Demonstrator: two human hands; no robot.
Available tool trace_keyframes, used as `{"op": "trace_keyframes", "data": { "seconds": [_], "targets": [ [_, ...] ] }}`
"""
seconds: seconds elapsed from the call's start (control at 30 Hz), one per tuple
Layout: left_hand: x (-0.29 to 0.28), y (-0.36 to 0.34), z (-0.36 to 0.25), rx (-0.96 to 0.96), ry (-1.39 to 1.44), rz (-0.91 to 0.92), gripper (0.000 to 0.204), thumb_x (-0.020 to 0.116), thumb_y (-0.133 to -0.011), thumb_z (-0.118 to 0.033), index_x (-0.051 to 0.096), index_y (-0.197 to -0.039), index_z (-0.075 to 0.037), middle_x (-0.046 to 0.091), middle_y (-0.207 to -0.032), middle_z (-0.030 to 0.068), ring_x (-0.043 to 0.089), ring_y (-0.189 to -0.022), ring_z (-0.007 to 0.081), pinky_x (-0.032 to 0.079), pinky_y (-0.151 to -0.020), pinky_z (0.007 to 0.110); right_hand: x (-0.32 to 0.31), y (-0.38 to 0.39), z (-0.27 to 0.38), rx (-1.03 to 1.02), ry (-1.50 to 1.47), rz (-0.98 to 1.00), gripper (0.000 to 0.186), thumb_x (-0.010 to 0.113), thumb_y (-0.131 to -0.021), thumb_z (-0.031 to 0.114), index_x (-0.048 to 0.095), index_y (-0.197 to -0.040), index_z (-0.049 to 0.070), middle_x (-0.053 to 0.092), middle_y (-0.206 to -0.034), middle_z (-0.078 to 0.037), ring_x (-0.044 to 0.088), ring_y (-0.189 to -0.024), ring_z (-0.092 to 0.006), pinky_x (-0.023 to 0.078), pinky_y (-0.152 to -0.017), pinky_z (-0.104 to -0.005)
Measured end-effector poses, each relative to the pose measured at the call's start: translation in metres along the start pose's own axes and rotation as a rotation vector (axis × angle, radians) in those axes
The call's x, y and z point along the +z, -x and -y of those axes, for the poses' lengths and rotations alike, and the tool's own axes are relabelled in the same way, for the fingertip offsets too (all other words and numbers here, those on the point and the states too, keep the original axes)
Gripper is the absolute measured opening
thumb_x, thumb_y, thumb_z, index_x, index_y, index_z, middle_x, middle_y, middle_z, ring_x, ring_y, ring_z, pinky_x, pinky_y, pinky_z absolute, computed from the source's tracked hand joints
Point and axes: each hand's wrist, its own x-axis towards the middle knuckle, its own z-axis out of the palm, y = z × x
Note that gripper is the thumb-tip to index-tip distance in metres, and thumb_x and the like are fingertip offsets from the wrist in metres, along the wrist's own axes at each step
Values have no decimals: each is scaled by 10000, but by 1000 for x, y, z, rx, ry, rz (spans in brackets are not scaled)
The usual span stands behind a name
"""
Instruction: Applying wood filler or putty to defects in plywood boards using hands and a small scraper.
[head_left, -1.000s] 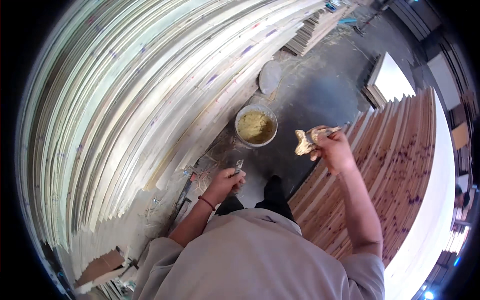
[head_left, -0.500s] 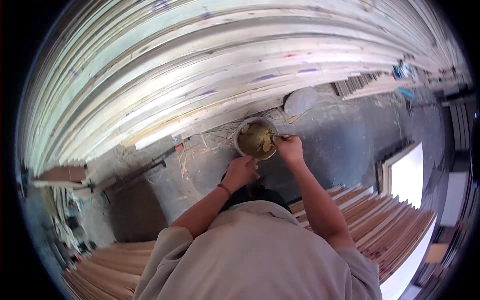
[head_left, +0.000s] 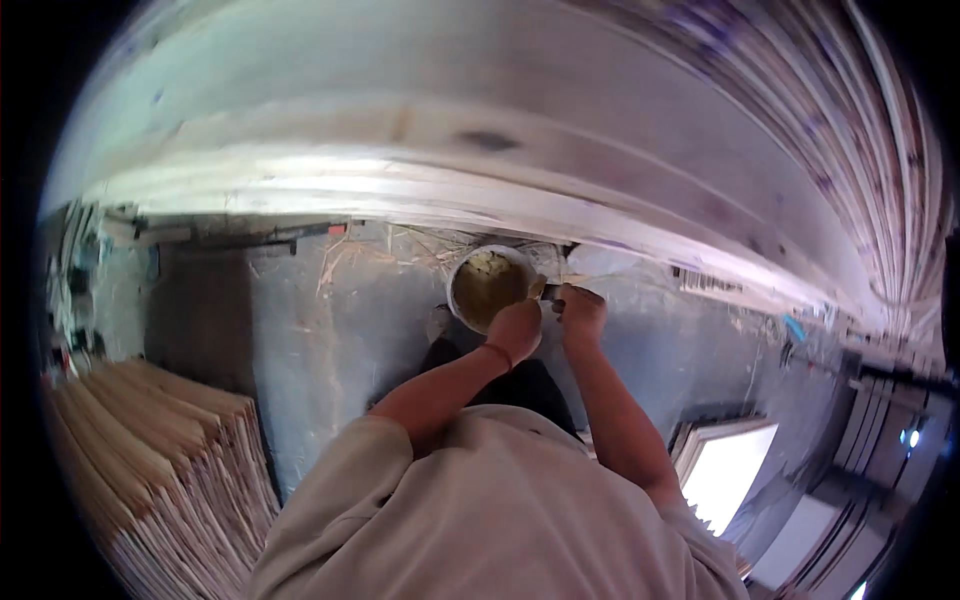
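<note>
A round white bucket [head_left: 453, 283] holds a yellowish-brown paste [head_left: 484, 294] with a paler, lumpy patch at its far side. My left hand [head_left: 516, 328] is closed at the bucket's near right rim, covering part of the opening; its fingertips are partly hidden. Just right of the bucket, my right hand [head_left: 583, 314] grips a putty knife [head_left: 550, 292] by its handle, the blade turned left toward the rim. Yellowish paste shows at the blade end, close to my left fingers.
Large stacked boards [head_left: 330, 190] rise along the far side, blurred. A brown sheet stack [head_left: 160, 440] stands at lower left. White panels [head_left: 728, 470] lean at lower right. Wood scraps and straw-like debris [head_left: 345, 260] litter the grey floor [head_left: 310, 380].
The view has turned and moved closer to the far boards. The putty knife has come out of the paste to the right of the rim. My left hand has shifted right, nearer the blade.
</note>
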Motion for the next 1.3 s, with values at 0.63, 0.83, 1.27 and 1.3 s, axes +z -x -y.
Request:
{"op": "trace_keyframes", "data": {
  "seconds": [0.63, 0.83, 1.27, 1.3],
  "targets": [
    [186, 176, -56, -1064, 1514, -770, 304, 507, -1046, -227, 654, -965, 26, 701, -798, 130, 694, -635, 217, 568, -546, 336, -113, -150, -120, -402, 893, 912, 145, 671, -927, 90, 707, -1012, -22, 691, -788, -51, 642, -607, -126, 474, -499, -276],
    [255, 208, -69, -1202, 1729, -810, 296, 480, -1057, -245, 574, -1106, 32, 705, -839, 152, 686, -650, 223, 591, -601, 333, -76, -185, -181, -339, 1052, 827, 158, 675, -917, 138, 737, -880, -3, 675, -698, -33, 612, -592, -120, 472, -551, -293],
    [365, 237, -48, -1344, 1911, -844, 325, 447, -1083, -291, 540, -1119, 18, 697, -828, 162, 691, -641, 236, 556, -507, 327, 84, -306, -354, -774, 1382, 850, 300, 705, -821, 296, 748, -940, 25, 714, -895, -237, 691, -863, -427, 545, -809, -475],
    [364, 238, -45, -1370, 1906, -836, 318, 441, -1083, -283, 538, -1113, 19, 696, -822, 162, 689, -632, 234, 552, -492, 322, 95, -299, -362, -758, 1394, 864, 300, 705, -821, 296, 748, -940, 25, 714, -895, -237, 691, -863, -427, 545, -809, -475]
  ]
}}
